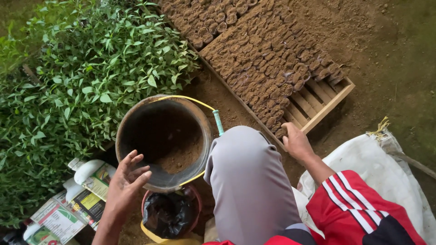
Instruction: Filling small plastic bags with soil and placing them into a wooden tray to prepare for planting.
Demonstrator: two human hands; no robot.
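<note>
My left hand (125, 183) hovers with fingers spread at the near rim of a dark bucket (136, 118) that holds some brown soil (181, 156); the hand holds nothing. The bucket has a yellow wire handle with a green grip (218, 122). My right hand (296, 141) rests on the near corner of a wooden slatted tray (329, 102), at a soil-filled seedling pot (280, 132); whether it grips the pot is unclear. The tray is packed with several rows of small soil pots (268, 54). My knee in grey trousers (245, 177) sits between both hands.
Leafy green seedlings (86, 77) fill the left side. White bottles with labels (86, 190) lie at lower left. A red pot with a black plastic bag (170, 213) sits below the bucket. A white sack (381, 168) lies at right on bare earth.
</note>
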